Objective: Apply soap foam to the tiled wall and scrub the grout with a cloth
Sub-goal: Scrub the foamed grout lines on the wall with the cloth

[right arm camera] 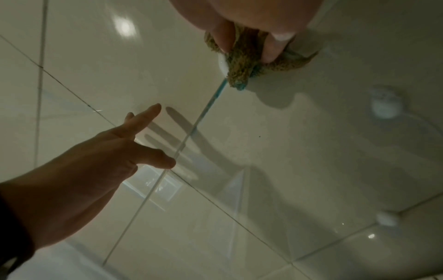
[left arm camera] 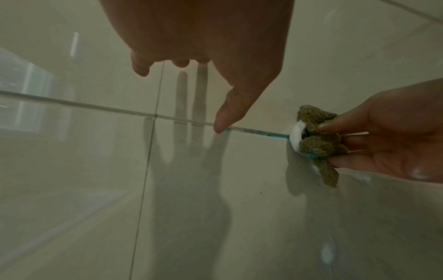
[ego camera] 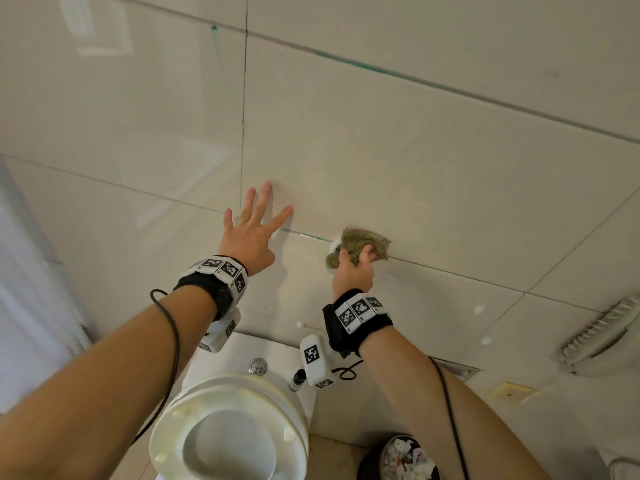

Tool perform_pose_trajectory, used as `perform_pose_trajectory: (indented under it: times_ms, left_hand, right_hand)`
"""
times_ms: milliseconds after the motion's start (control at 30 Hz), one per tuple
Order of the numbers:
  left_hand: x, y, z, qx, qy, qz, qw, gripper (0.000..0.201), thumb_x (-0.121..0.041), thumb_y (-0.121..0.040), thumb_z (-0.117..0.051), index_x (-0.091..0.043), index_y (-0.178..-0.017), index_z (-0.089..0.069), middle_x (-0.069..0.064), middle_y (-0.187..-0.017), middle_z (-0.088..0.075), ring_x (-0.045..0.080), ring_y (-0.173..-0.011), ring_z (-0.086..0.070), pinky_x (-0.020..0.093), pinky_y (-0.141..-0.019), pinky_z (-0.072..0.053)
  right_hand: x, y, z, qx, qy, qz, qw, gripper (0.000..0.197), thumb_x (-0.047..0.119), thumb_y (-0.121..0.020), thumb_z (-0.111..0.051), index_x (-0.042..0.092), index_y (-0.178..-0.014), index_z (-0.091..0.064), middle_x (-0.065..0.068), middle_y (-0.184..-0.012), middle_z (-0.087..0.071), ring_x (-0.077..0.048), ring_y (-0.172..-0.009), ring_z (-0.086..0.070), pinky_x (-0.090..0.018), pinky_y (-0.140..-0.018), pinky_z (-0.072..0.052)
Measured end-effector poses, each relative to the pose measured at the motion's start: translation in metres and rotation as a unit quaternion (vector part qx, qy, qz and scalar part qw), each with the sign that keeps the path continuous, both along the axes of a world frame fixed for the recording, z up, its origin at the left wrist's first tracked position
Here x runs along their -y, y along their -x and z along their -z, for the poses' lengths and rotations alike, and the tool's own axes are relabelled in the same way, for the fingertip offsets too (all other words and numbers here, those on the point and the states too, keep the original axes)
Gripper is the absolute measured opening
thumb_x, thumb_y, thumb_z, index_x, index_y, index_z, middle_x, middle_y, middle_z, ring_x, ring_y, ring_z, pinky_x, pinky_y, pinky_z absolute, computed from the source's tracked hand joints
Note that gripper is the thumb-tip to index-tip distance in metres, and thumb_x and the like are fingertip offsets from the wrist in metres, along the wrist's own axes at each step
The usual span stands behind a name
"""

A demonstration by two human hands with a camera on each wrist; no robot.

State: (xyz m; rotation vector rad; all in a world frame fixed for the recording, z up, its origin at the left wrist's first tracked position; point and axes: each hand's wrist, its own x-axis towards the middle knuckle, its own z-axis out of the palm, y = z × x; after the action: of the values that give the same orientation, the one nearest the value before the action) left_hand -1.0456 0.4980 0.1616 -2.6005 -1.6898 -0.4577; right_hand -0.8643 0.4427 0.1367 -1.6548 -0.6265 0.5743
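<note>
My right hand (ego camera: 356, 268) grips a crumpled olive-green cloth (ego camera: 363, 242) and presses it against the tiled wall (ego camera: 433, 168) on a horizontal grout line. A dab of white soap foam (left arm camera: 296, 135) sits at the cloth's left edge, seen too in the right wrist view as foam (right arm camera: 222, 63) beside the cloth (right arm camera: 242, 64). A teal-stained stretch of grout (left arm camera: 261, 133) runs left of the cloth. My left hand (ego camera: 251, 230) is spread with straight fingers close to the wall, left of the cloth, holding nothing.
White foam blobs (ego camera: 478, 309) dot the lower tiles. Below stands a white toilet (ego camera: 228, 427) with a flush button (ego camera: 258, 366) and a small dark bottle (ego camera: 297, 379) on its cistern. A waste bin (ego camera: 401, 459) sits on the floor; a white fixture (ego camera: 602, 341) hangs at right.
</note>
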Motion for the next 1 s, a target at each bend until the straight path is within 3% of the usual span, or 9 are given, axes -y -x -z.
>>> perform_pose_trajectory:
  times_ms: [267,400,533,600,700,767,867,933,1000]
  left_hand:
    - [0.002,0.026,0.009,0.017,0.017,-0.014,1.000,0.100,-0.004,-0.081,-0.058,-0.044,-0.156,-0.005,-0.003,-0.159,0.037,0.026,-0.150,0.025,0.063,-0.120,-0.006]
    - [0.003,0.038,0.009,0.014,0.026,-0.022,0.999,0.099,-0.005,-0.082,-0.057,-0.044,-0.156,-0.003,-0.003,-0.158,0.038,0.025,-0.150,0.026,0.061,-0.120,-0.005]
    - [0.005,0.047,0.009,0.017,0.033,-0.030,0.999,0.099,-0.005,-0.083,-0.057,-0.044,-0.156,-0.002,-0.003,-0.158,0.037,0.025,-0.150,0.025,0.059,-0.121,-0.005]
    - [0.007,0.049,0.009,0.028,0.037,-0.029,0.998,0.098,-0.006,-0.083,-0.057,-0.044,-0.156,-0.003,-0.003,-0.159,0.037,0.025,-0.150,0.024,0.058,-0.121,-0.005]
    - [0.010,0.049,0.008,0.053,0.057,-0.019,0.997,0.097,-0.009,-0.085,-0.058,-0.046,-0.156,-0.004,-0.005,-0.159,0.035,0.023,-0.152,0.020,0.057,-0.122,-0.009]
    - [0.012,0.048,0.006,0.086,0.077,-0.001,0.993,0.094,-0.012,-0.086,-0.059,-0.047,-0.155,-0.006,-0.006,-0.161,0.030,0.025,-0.154,0.008,0.056,-0.120,-0.020]
    - [0.021,0.043,-0.002,0.153,0.119,0.027,0.981,0.090,-0.017,-0.089,-0.060,-0.051,-0.154,-0.009,-0.008,-0.165,0.019,0.028,-0.147,-0.029,0.046,-0.105,-0.044]
    - [0.025,0.036,-0.006,0.184,0.132,0.045,0.973,0.089,-0.017,-0.091,-0.059,-0.051,-0.154,-0.007,-0.006,-0.167,0.008,0.028,-0.140,-0.041,0.043,-0.103,-0.045]
    - [0.031,0.026,-0.008,0.205,0.138,0.068,0.967,0.088,-0.016,-0.091,-0.058,-0.051,-0.154,-0.006,-0.003,-0.168,-0.004,0.025,-0.140,-0.042,0.042,-0.110,-0.040]
  right_hand:
    - [-0.010,0.028,-0.001,-0.014,-0.004,-0.013,1.000,0.065,0.022,-0.094,-0.062,0.025,-0.152,-0.032,0.002,-0.160,-0.025,-0.020,-0.130,-0.050,-0.013,-0.094,-0.032]
    - [-0.015,0.039,-0.002,-0.013,0.000,-0.016,1.000,0.065,0.021,-0.092,-0.064,0.025,-0.150,-0.035,0.001,-0.158,-0.031,-0.020,-0.129,-0.052,-0.017,-0.098,-0.035]
    - [-0.019,0.050,-0.007,-0.065,-0.018,-0.021,0.997,0.062,0.015,-0.089,-0.069,0.025,-0.145,-0.045,-0.004,-0.143,-0.053,-0.022,-0.117,-0.060,-0.018,-0.093,-0.042]
    - [-0.021,0.055,-0.011,-0.119,-0.043,-0.023,0.992,0.061,0.006,-0.085,-0.072,0.023,-0.140,-0.051,-0.007,-0.129,-0.063,-0.024,-0.106,-0.065,-0.025,-0.096,-0.049]
    - [-0.024,0.053,-0.016,-0.214,-0.056,-0.071,0.973,0.061,-0.006,-0.082,-0.068,0.015,-0.138,-0.054,-0.011,-0.115,-0.066,-0.024,-0.091,-0.066,-0.040,-0.095,-0.054]
    - [-0.020,0.045,-0.021,-0.307,-0.080,-0.131,0.939,0.057,-0.013,-0.085,-0.059,0.008,-0.138,-0.053,-0.015,-0.111,-0.065,-0.024,-0.092,-0.065,-0.039,-0.091,-0.054]
    - [-0.005,0.029,-0.031,-0.361,-0.087,-0.196,0.907,0.052,-0.011,-0.089,-0.051,0.008,-0.137,-0.053,-0.013,-0.116,-0.067,-0.024,-0.101,-0.065,-0.030,-0.079,-0.056]
    - [0.009,0.015,-0.037,-0.361,-0.075,-0.244,0.897,0.050,-0.006,-0.091,-0.049,0.011,-0.138,-0.053,-0.013,-0.125,-0.065,-0.026,-0.111,-0.063,-0.026,-0.075,-0.058]
    - [0.025,-0.002,-0.040,-0.350,-0.062,-0.290,0.889,0.048,-0.003,-0.092,-0.045,0.010,-0.136,-0.056,-0.015,-0.127,-0.065,-0.030,-0.118,-0.061,-0.027,-0.081,-0.058]
